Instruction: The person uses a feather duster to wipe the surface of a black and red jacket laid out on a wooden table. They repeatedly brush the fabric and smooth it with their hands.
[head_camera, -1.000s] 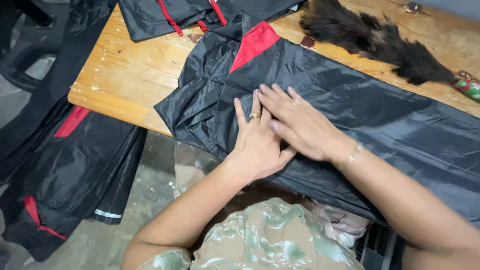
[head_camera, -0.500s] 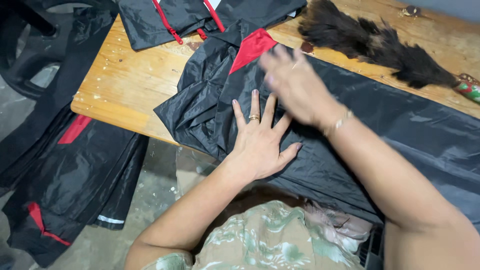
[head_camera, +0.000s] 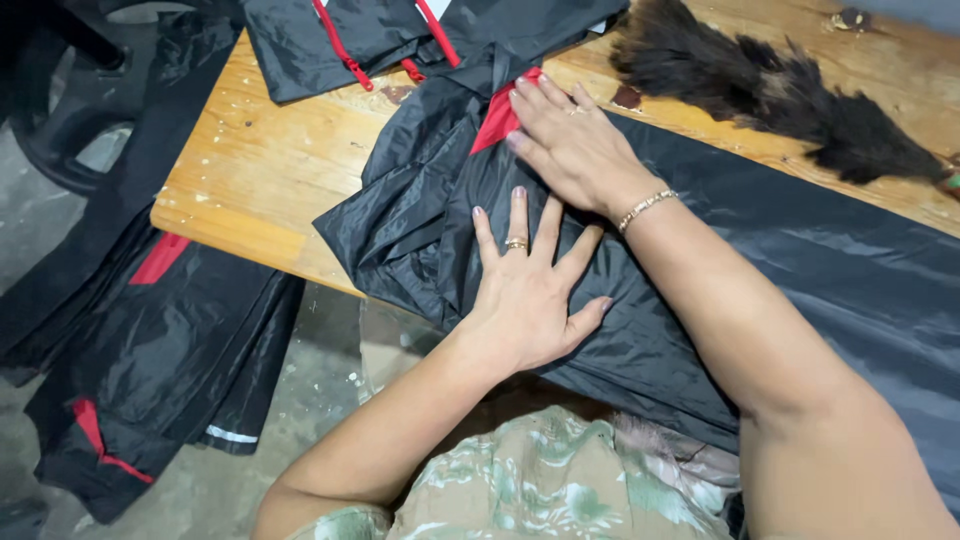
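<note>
Both hands are lying flat and unclenched on the black garment (head_camera: 700, 260) spread across the wooden tabletop (head_camera: 260, 170), the left hand (head_camera: 525, 290) pinning the near fold while the right hand (head_camera: 570, 140) is pressing by the red lining (head_camera: 497, 120).

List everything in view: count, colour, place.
black garment: 1, black with a red panel near its bunched end, spread across the table under both hands
wooden table: 1, light brown, paint-flecked, upper half of view
second garment: 1, black with red zip cords, far edge of table
feather duster: 1, dark brown, on table, top right
hanging garments: a few, exact count unclear, black with red trim, off the table's left side
floor: grey, below table
left hand: flat on black garment, fingers spread, ring
right hand: flat on black garment beside the red panel, bracelet at wrist
</note>
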